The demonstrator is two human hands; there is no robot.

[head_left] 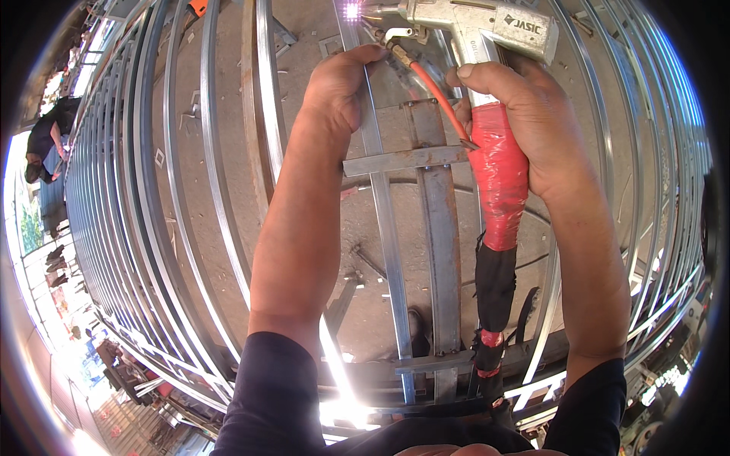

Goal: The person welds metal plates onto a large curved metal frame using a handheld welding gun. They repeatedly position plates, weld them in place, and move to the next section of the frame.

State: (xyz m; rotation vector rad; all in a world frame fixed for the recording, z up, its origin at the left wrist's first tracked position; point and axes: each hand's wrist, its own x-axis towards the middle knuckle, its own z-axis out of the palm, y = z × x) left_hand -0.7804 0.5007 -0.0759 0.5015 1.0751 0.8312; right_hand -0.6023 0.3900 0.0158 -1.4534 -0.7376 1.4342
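My right hand grips the handle of a silvery handheld welding gun. Red tape wraps the lower handle and cable, with black covering below. From the gun, an orange hose runs down beside the handle. At the nozzle a bright pinkish-white spot glows on a long metal bar. Just below that spot my left hand is closed on the same bar, thumb across it; its other fingers are mostly hidden. A short flat crosspiece lies across the bar.
Long parallel metal bars stretch along the left, with more bars on the right. A wider steel beam runs beside the held bar. Scraps lie on the concrete floor below. Another person bends over at far left.
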